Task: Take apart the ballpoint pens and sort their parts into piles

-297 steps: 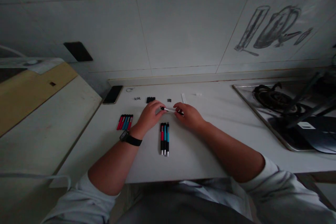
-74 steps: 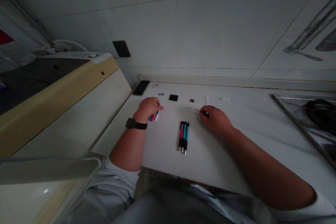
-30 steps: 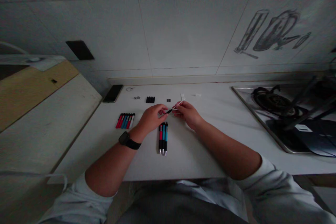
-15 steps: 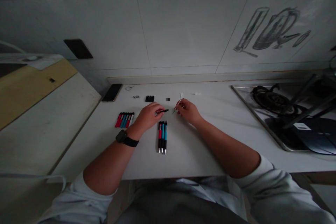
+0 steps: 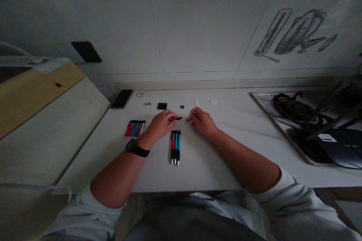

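So the left hand [image 5: 161,123] has its fingers pinched shut on a short black pen piece [image 5: 178,119], and the right hand [image 5: 203,121] is pinched round a thin white pen refill [image 5: 191,114]. The two parts point at each other with a small gap between them, just above the white counter [image 5: 249,128], roughly midway between its front and back edges.

Toward the front edge, right below the hands, three assembled red and blue click pens [image 5: 175,147] lie side by side. Left of the left hand there's a tight row of red and blue pen barrels [image 5: 135,128].

Along the back edge there's a dark phone [image 5: 121,99] at the back left corner, then tiny metal springs [image 5: 147,103], a clump of black rubber grips [image 5: 162,106] and a few spare white refills [image 5: 197,103].

A steel gas hob [image 5: 294,131] fills the right end. The pale tiled wall [image 5: 198,34] sits behind, and the light is pretty dim.
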`<state>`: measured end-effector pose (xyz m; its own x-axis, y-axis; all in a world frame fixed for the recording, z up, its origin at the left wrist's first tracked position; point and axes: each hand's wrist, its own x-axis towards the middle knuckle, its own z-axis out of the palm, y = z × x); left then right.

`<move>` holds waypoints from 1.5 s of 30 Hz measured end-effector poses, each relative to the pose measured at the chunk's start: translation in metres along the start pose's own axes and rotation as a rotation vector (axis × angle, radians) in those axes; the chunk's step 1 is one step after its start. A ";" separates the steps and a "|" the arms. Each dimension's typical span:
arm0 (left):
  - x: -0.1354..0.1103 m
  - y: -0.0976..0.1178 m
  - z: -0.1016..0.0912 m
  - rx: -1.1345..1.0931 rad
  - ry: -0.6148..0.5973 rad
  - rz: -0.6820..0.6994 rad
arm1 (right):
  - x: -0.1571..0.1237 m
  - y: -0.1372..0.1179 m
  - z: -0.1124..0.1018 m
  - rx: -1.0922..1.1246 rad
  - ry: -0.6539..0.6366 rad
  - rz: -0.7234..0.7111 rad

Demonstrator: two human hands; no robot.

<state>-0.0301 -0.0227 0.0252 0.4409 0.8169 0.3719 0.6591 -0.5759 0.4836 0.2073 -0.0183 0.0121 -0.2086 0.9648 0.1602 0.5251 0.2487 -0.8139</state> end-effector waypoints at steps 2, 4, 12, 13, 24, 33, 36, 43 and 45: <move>0.000 0.000 0.001 -0.017 0.000 -0.001 | 0.000 0.000 0.001 0.012 0.000 0.002; 0.001 0.000 0.002 -0.026 -0.003 0.004 | 0.000 0.001 0.002 0.011 0.001 0.005; 0.000 0.001 0.000 -0.011 -0.015 0.025 | -0.001 -0.004 -0.001 -0.058 -0.032 0.034; 0.000 0.001 0.000 -0.008 -0.015 0.024 | -0.001 -0.004 -0.003 -0.069 -0.031 0.033; -0.001 -0.002 0.000 -0.001 -0.006 0.020 | 0.015 0.006 -0.036 0.046 0.236 -0.052; 0.000 0.001 0.000 -0.015 -0.026 0.004 | 0.036 0.046 -0.057 -0.325 0.296 0.060; 0.000 0.000 0.000 -0.021 -0.021 0.004 | 0.044 0.053 -0.049 -0.421 0.224 0.105; 0.000 -0.002 0.001 -0.031 -0.025 -0.008 | 0.049 0.061 -0.051 -0.505 0.199 0.118; -0.001 -0.002 0.001 -0.028 -0.022 -0.011 | 0.047 0.064 -0.054 -0.529 0.172 0.078</move>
<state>-0.0307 -0.0222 0.0233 0.4475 0.8234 0.3490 0.6468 -0.5675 0.5094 0.2757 0.0474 -0.0024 -0.0384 0.9711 0.2355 0.8849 0.1425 -0.4434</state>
